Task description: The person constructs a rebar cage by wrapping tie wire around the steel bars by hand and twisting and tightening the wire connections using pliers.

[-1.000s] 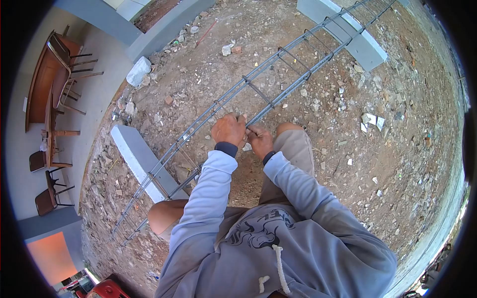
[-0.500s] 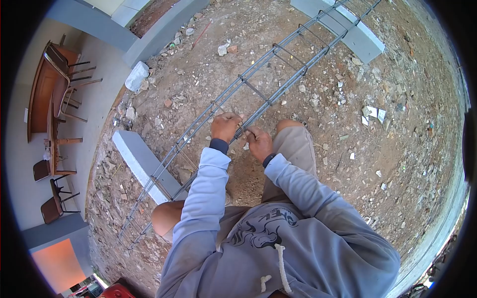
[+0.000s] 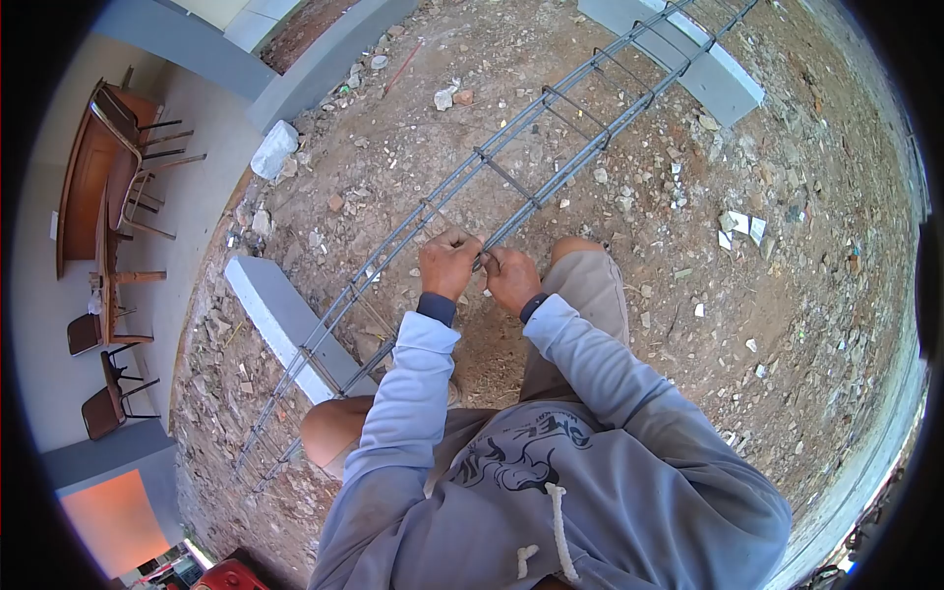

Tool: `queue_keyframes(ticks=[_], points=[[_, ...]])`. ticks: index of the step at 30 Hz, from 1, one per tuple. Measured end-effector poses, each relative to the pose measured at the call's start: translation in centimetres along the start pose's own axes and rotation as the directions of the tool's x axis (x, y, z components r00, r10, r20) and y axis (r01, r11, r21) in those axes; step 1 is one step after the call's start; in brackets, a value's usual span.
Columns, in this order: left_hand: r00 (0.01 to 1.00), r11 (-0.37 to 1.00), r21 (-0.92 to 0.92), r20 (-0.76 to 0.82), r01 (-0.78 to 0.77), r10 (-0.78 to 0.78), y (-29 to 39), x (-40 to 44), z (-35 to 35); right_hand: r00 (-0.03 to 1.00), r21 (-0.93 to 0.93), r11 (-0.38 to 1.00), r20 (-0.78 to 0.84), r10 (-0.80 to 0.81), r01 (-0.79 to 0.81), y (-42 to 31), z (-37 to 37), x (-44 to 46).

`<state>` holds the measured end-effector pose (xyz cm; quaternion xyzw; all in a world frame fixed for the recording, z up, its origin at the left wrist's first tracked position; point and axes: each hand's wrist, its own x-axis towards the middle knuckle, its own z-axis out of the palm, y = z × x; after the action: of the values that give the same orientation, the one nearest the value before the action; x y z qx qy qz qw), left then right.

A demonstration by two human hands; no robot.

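A long rebar cage (image 3: 507, 179) of thin steel bars with rectangular stirrups runs diagonally in front of me. My left hand (image 3: 449, 264) is closed at the cage's near bars, its fingertips pinched together. Close beside it, my right hand (image 3: 513, 282) is closed too, thumb and fingers pressed together and almost touching the left. Both meet around the near bar, close to a stirrup. Whatever is between the fingertips is too small or hidden to make out.
The cage rests across two grey blocks, a lower-left block (image 3: 285, 310) and an upper-right block (image 3: 723, 84). Rubble and broken white tile pieces (image 3: 742, 226) litter the dirt. A white stone chunk (image 3: 274, 149) lies near a floor with chairs (image 3: 101, 411) and a wooden table (image 3: 110, 265).
Both hands have drawn closer together at the near bar, and the right hand has turned in toward the left. The cage stays in place.
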<state>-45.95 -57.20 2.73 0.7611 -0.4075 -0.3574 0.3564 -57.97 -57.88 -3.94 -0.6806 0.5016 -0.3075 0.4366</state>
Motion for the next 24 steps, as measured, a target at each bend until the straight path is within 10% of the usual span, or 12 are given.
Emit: queue_keyframes(ticks=[15,24], points=[[0.824,0.798,0.336,-0.098,-0.500,0.558,-3.9,-3.2,0.4,0.967,-0.170,0.981,0.252,-0.047,0.092,-0.3,-2.4,2.9],[0.820,0.797,0.384,-0.152,-0.466,0.552,-3.8,-4.0,0.6,0.847,-0.058,0.982,0.498,0.184,-0.179,-1.4,-4.3,3.9]])
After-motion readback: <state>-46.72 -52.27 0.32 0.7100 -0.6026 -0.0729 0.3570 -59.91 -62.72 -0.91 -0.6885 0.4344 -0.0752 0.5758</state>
